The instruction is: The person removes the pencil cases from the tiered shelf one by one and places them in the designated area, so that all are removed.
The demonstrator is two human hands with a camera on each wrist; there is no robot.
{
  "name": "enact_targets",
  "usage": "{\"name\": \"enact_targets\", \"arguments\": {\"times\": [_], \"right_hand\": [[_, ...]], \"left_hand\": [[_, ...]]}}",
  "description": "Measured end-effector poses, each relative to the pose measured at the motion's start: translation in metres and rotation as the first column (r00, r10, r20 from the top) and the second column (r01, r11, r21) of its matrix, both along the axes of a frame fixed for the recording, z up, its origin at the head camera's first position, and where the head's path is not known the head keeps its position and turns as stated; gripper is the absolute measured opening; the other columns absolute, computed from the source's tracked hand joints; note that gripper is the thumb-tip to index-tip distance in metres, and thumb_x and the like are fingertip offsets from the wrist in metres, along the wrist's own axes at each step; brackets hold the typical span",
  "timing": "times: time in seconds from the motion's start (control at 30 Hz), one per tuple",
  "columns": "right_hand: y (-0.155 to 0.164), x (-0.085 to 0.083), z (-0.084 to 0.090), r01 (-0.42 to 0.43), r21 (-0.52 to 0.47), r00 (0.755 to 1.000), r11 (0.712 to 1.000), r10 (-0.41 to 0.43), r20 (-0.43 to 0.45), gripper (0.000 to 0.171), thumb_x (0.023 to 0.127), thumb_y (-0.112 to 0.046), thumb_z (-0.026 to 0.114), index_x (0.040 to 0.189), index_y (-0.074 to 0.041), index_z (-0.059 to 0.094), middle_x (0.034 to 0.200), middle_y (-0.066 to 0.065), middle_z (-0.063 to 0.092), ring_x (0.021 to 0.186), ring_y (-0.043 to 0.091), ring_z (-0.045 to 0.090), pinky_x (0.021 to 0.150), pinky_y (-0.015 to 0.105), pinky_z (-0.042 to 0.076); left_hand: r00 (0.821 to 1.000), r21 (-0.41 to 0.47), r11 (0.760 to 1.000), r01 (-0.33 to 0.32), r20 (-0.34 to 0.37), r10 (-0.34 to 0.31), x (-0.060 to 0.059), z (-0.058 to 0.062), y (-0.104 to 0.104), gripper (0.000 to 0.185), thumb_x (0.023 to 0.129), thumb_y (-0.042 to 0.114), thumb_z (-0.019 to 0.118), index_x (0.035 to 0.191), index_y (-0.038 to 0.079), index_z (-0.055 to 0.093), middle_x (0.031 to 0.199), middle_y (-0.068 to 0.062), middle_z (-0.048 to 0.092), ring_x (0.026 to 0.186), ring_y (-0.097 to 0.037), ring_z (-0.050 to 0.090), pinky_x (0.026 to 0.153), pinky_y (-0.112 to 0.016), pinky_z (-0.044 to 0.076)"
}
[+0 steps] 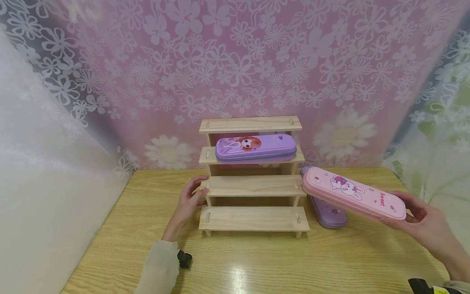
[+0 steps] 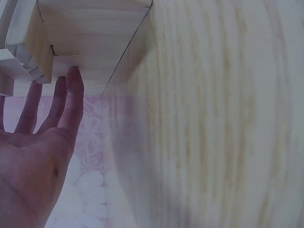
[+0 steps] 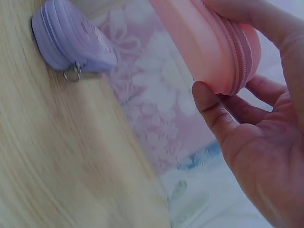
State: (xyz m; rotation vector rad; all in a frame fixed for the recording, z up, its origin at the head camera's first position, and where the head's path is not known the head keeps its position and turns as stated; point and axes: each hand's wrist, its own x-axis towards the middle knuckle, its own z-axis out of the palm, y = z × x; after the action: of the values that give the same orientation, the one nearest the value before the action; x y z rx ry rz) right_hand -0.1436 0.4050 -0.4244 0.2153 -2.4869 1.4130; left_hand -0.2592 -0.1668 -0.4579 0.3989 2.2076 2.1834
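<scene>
A stepped wooden shelf [image 1: 253,185] stands on the table. My left hand [image 1: 191,198] holds its left end at the second tier from the bottom; in the left wrist view, the fingertips of the left hand [image 2: 45,147] meet the wood. A purple pencil case [image 1: 266,148] with a girl's picture lies on the second tier from the top. At the right, my right hand [image 1: 426,222] grips one end of a pink pencil case [image 1: 352,195] with a rabbit and "Sweet" on it, raised and tilted. Behind it, another purple pencil case [image 1: 332,214], partly hidden, lies on the table.
The wood-grain table [image 1: 121,241] reaches back to a pink flowered backdrop [image 1: 238,61]. White sheeting [image 1: 44,163] hangs at the left, and a leafy patterned sheet [image 1: 440,122] hangs at the right.
</scene>
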Motion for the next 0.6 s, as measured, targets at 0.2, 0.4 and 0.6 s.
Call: {"name": "enact_targets", "arguments": {"times": [0.2,0.4,0.6], "right_hand": [[0.011,0.004,-0.006,0.198,0.033,0.979,0.980,-0.199,0.049,0.063,0.078,-0.003,0.075,0.134,-0.016,0.049,0.109,-0.023,0.052,0.084,-0.017,0.053,0.065,0.005,0.048],[0.014,0.001,-0.012,0.419,0.123,0.898,0.899,-0.431,0.091,0.060,0.075,-0.026,0.080,0.127,-0.028,0.050,0.092,-0.031,0.045,0.070,-0.018,0.047,0.051,0.011,0.045],[0.014,-0.010,-0.017,0.481,0.290,0.843,0.827,-0.527,0.104,0.082,0.072,-0.043,0.080,0.132,0.002,0.045,0.095,-0.005,0.055,0.064,-0.017,0.035,0.046,0.016,0.041]], "left_hand": [[1.000,-0.003,1.000,-0.014,-0.024,0.014,-0.006,-0.008,-0.002,0.041,0.094,0.020,0.058,0.133,0.014,0.048,0.128,-0.013,0.049,0.095,-0.019,0.063,0.074,-0.047,0.057],[1.000,-0.005,1.000,-0.017,-0.013,0.017,-0.003,-0.004,0.000,0.040,0.094,0.019,0.058,0.132,0.013,0.048,0.127,-0.015,0.050,0.094,-0.018,0.063,0.074,-0.048,0.057],[1.000,0.001,1.000,-0.019,0.016,0.019,-0.001,0.000,0.001,0.037,0.095,0.014,0.056,0.132,0.013,0.049,0.129,-0.017,0.049,0.093,-0.016,0.063,0.076,-0.049,0.056]]}}
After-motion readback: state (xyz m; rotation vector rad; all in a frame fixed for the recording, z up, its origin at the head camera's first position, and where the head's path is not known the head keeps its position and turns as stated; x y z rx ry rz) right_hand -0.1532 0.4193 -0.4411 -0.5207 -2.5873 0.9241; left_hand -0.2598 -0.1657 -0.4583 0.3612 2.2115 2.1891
